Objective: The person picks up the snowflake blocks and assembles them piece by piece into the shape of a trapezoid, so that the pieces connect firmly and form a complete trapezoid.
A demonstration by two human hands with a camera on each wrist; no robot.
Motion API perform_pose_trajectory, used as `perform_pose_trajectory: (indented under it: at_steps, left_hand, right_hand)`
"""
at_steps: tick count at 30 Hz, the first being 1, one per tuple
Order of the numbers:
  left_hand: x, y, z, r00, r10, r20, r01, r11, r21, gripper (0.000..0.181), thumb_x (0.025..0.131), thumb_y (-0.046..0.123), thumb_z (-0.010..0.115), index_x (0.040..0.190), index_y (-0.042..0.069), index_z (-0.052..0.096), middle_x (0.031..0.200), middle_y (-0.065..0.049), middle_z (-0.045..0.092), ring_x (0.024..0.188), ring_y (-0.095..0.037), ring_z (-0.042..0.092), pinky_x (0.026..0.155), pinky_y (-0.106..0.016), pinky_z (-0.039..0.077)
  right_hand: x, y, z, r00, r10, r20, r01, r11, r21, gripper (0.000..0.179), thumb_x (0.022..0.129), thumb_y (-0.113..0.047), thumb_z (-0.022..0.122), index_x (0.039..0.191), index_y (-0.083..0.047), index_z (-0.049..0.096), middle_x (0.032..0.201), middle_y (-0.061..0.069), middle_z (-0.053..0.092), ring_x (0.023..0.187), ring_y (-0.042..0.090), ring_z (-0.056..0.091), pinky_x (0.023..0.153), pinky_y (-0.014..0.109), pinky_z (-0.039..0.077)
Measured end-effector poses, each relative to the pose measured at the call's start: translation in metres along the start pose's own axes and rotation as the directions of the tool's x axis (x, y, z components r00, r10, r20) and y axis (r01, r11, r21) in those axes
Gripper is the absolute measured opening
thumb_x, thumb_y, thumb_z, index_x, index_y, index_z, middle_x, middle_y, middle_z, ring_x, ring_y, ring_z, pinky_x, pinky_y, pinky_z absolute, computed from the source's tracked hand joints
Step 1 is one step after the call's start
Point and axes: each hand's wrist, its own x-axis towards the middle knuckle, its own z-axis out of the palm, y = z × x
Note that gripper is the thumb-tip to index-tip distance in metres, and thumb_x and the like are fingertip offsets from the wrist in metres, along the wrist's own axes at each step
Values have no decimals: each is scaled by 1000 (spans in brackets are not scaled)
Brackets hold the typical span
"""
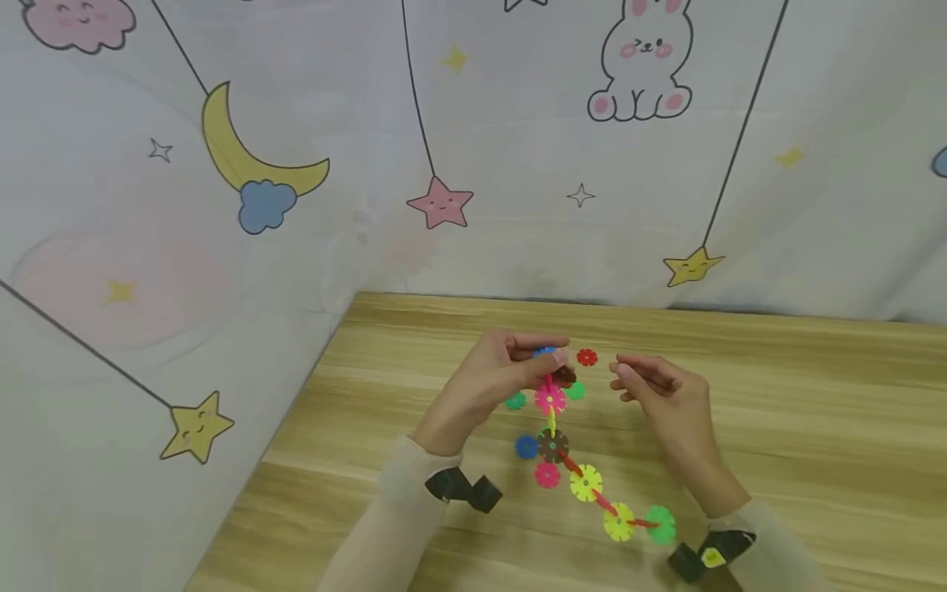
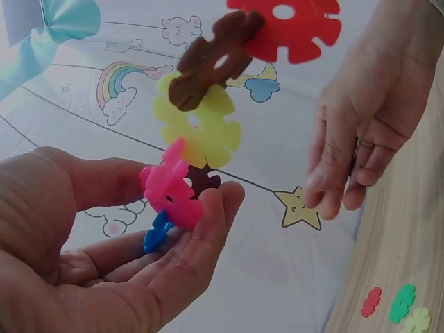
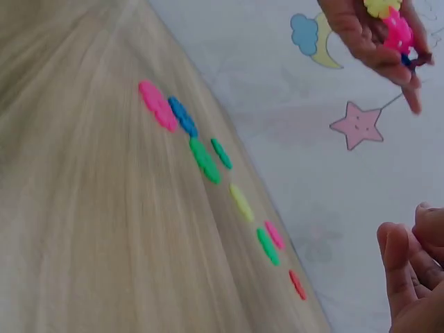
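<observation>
My left hand grips one end of a chain of slotted plastic snowflake discs between thumb and fingers. At the held end are a pink disc, a blue disc and a brown disc. From there the chain runs toward me through a yellow disc, another brown disc, a red disc and several more, ending in a green disc. My right hand is raised to the right of the chain, apart from it, its fingers loosely bent around nothing.
Loose discs lie on the wooden table beneath and behind the chain, among them a red one, a blue one and a pink one. A curtain printed with cartoons borders the table's back and left edges.
</observation>
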Motion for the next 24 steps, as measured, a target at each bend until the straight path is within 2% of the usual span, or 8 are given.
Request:
perform_pose_trajectory:
  at_steps: [4, 9, 12, 19, 24]
  left_hand:
    - [0, 2, -5, 1000, 3, -4, -3, 1000, -1, 38, 103, 17, 73, 139, 3, 71, 114, -19, 82, 100, -20, 82, 91, -34, 65]
    - [-1, 3, -9, 1000, -5, -5, 5, 1000, -11, 40, 104, 15, 72, 141, 3, 69, 116, -20, 82, 100, -19, 82, 92, -33, 65]
    - [-1, 4, -10, 1000, -11, -6, 10, 1000, -16, 40, 104, 15, 71, 142, 3, 69, 117, -22, 81, 99, -17, 82, 91, -31, 65]
    - [-1, 3, -12, 1000, -11, 0, 11, 1000, -25, 39, 104, 15, 71, 142, 3, 69, 116, -22, 81, 99, -17, 82, 91, -31, 65]
    - [-1, 2, -12, 1000, -10, 6, 11, 999, -30, 39, 104, 15, 71, 142, 3, 69, 115, -21, 81, 100, -17, 82, 91, -32, 65]
  right_hand:
    - [17, 18, 0, 999, 36, -3, -36, 999, -22, 40, 104, -27, 73, 132, 2, 72, 111, -12, 81, 91, -1, 77, 79, 19, 63]
    - [36, 36, 7, 997, 75, 25, -73, 996, -47, 39, 104, -21, 74, 135, 3, 70, 128, 14, 78, 93, -7, 74, 82, 19, 63]
    - [43, 44, 11, 998, 59, 32, -56, 994, -93, 38, 103, -18, 75, 135, 1, 71, 135, 22, 74, 95, -13, 71, 83, 14, 61]
    - [59, 59, 16, 997, 22, 73, -9, 985, -174, 35, 101, -15, 77, 134, -4, 73, 133, 20, 75, 90, -9, 70, 76, 13, 59]
    - [66, 61, 21, 995, 8, 99, 22, 955, -295, 37, 97, -10, 79, 134, -7, 74, 131, 15, 77, 91, 0, 66, 77, 11, 53]
